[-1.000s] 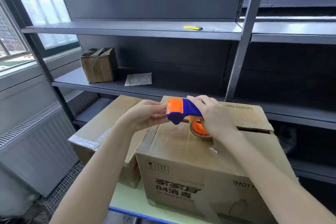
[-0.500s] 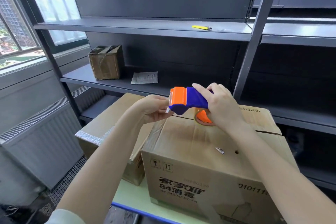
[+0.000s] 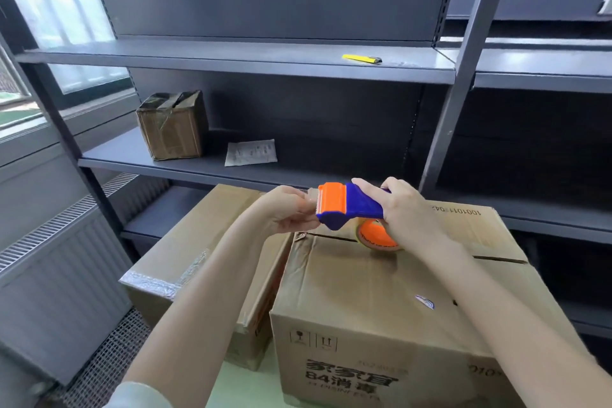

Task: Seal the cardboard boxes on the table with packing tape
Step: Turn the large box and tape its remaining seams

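Grey metal shelving (image 3: 265,58) behind: small box (image 3: 172,126), paper sheet (image 3: 251,152), yellow cutter (image 3: 361,58) on the upper shelf. Near box (image 3: 381,291) and left box (image 3: 198,252) sit on the green counter (image 3: 245,384), bottoms cut off by the frame. Right hand (image 3: 407,212) wraps the blue handle of the tape dispenser (image 3: 351,205), held just above the near box's top seam; orange roll (image 3: 377,237) half hidden behind that hand. Left hand (image 3: 284,212) pinches at the orange blade end. Clear tape or the housing, can't tell.

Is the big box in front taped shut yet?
Not yet. The big box has its flaps folded down, but a dark gap shows along the seam, and no tape covers it.
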`<state>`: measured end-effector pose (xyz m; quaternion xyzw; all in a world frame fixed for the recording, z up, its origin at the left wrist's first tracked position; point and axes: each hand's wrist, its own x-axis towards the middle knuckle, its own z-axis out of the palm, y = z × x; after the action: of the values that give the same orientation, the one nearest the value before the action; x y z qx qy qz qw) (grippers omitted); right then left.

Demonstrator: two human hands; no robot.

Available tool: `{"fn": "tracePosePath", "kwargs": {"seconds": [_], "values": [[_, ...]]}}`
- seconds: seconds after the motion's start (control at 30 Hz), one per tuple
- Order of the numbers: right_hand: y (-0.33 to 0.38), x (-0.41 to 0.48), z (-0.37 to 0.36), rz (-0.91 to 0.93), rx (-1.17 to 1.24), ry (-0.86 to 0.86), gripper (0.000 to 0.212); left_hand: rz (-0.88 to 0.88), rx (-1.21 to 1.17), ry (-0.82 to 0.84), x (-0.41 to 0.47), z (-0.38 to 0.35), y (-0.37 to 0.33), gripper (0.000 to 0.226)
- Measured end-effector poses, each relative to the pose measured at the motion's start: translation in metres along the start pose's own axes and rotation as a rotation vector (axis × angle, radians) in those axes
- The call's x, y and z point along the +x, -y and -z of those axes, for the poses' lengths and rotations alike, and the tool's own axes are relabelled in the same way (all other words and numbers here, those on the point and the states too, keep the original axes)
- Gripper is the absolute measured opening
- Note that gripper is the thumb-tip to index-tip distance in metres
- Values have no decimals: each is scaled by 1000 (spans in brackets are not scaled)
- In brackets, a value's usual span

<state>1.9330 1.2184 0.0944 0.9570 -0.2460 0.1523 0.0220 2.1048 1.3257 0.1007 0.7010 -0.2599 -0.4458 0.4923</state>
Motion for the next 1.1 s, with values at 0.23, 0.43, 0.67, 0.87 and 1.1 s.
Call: {"fn": "tracePosePath", "kwargs": {"seconds": [0.23,0.43,0.67,0.87,1.1], "values": [[1,-1,8,12,-26,18,68,29,43,31,7,9,-2,17],[-26,-6,7,-60,-61,54,68,21,1,-110,14,41,9,15],[-30,-10,18,-57,1,79,71,23,-104,-100,8,50,14,12],[-57,-21,25,-105,-117,142,70,14,-145,-108,4,65,21,6],[-62,-27,24,-124,-184,187,69,32,-183,-89,15,47,50,11]]}}
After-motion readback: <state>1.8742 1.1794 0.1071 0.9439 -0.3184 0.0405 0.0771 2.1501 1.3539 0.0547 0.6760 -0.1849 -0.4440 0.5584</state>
